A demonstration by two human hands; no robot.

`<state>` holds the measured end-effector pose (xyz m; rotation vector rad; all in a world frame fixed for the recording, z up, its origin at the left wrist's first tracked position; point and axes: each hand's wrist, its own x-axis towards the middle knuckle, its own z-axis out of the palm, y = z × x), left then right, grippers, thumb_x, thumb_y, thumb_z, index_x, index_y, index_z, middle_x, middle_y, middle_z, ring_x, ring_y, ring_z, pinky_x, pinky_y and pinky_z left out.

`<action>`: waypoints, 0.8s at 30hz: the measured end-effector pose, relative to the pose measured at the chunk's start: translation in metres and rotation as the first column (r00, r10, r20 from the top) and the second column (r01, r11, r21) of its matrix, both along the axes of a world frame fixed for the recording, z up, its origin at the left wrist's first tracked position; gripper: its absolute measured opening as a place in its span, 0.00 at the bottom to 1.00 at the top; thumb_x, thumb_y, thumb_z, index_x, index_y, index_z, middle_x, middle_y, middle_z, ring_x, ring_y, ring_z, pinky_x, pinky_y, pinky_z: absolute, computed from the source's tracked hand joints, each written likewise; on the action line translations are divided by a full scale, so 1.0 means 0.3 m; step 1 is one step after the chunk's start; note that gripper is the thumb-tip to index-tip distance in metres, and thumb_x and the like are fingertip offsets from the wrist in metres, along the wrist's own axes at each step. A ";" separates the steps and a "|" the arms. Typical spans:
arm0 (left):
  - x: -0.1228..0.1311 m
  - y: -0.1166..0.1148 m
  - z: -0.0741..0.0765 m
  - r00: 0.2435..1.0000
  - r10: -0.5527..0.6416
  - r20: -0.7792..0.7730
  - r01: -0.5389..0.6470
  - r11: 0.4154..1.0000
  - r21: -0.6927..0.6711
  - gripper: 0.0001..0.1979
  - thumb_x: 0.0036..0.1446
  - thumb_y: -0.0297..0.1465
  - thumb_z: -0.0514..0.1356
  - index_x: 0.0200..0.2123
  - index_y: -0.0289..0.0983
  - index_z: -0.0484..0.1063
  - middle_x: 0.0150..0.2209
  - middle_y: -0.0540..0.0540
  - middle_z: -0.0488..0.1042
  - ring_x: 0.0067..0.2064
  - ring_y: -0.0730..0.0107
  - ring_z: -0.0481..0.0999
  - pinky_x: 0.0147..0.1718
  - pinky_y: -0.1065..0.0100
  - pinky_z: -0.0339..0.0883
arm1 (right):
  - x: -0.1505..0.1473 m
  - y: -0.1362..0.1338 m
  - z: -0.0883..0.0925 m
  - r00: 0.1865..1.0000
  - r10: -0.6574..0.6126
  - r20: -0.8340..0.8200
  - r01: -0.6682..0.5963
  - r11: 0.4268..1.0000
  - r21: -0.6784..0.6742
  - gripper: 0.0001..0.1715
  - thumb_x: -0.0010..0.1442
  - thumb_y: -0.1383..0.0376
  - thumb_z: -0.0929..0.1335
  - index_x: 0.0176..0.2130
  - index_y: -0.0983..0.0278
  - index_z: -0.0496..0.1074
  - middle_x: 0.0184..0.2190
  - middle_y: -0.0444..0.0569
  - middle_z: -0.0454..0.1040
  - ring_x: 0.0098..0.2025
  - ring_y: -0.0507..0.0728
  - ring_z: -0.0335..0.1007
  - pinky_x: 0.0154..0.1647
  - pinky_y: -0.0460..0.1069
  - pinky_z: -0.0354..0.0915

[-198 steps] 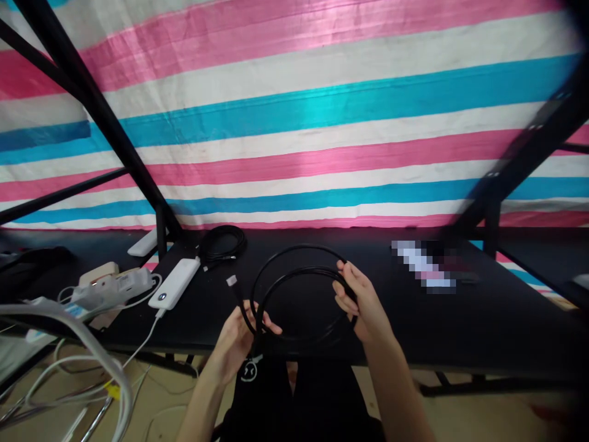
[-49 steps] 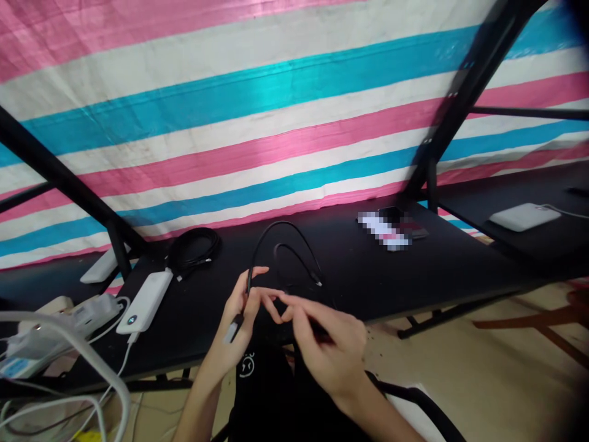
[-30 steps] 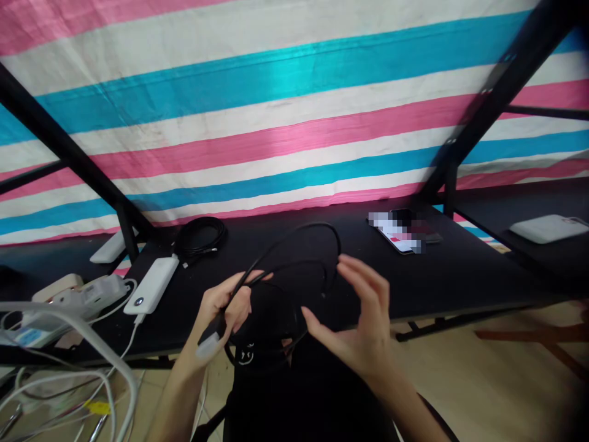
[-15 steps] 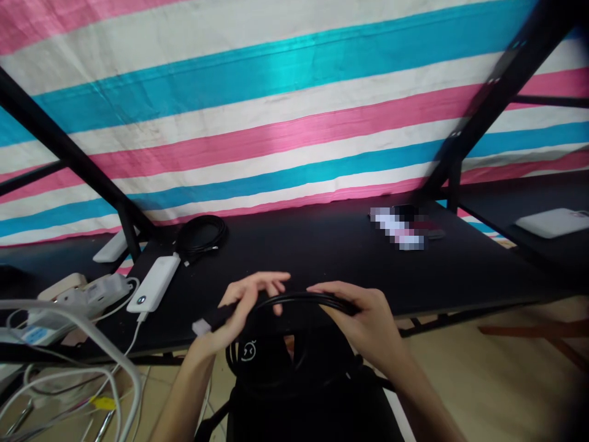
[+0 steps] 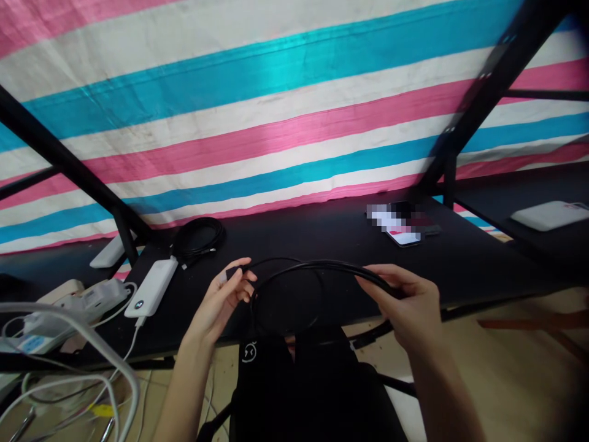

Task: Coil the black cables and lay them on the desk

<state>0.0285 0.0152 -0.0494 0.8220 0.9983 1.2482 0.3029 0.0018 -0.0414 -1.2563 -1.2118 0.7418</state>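
Both hands hold a black cable [image 5: 317,267] in loose loops above the near edge of the black table [image 5: 331,236]. My left hand [image 5: 221,299] pinches the cable near its plug end, which pokes out past the fingertips. My right hand [image 5: 407,301] is closed on the other side of the loop, palm turned inward. The loops hang down between the hands toward my lap.
A second coiled black cable [image 5: 199,236] lies at the table's back left beside a white power bank [image 5: 150,294]. White adapters and cords [image 5: 69,307] crowd the far left. A phone [image 5: 398,224] lies at the back right. Black frame bars [image 5: 478,86] slant overhead.
My hands have moved apart, stretching the cable loop wider. The right hand has shifted right along the cable and the left hand has risen slightly.
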 end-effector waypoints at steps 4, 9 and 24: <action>-0.011 -0.007 0.003 0.999 -0.034 -0.024 0.035 0.997 0.075 0.14 0.54 0.36 0.63 0.43 0.37 0.75 0.32 0.45 0.78 0.36 0.69 0.77 0.34 0.72 0.70 | 0.023 -0.009 0.020 0.995 0.089 0.039 -0.090 0.995 0.048 0.09 0.44 0.62 0.76 0.28 0.62 0.77 0.16 0.42 0.70 0.14 0.48 0.60 0.11 0.41 0.57; 0.016 -0.039 0.062 0.934 -0.246 -0.259 0.267 0.962 0.049 0.15 0.61 0.39 0.55 0.42 0.38 0.77 0.38 0.43 0.79 0.43 0.64 0.77 0.46 0.67 0.66 | 0.004 -0.025 0.052 0.974 0.164 0.155 -0.174 0.983 0.050 0.06 0.46 0.62 0.75 0.27 0.61 0.78 0.15 0.42 0.71 0.15 0.49 0.63 0.12 0.42 0.58; 0.162 -0.072 0.223 0.608 -0.016 -0.793 0.354 0.900 0.254 0.16 0.48 0.22 0.60 0.38 0.43 0.80 0.28 0.50 0.79 0.26 0.66 0.76 0.25 0.70 0.68 | -0.103 0.006 0.137 0.801 0.260 0.539 -0.447 0.859 0.249 0.18 0.51 0.59 0.74 0.43 0.58 0.76 0.38 0.47 0.75 0.36 0.54 0.71 0.34 0.47 0.68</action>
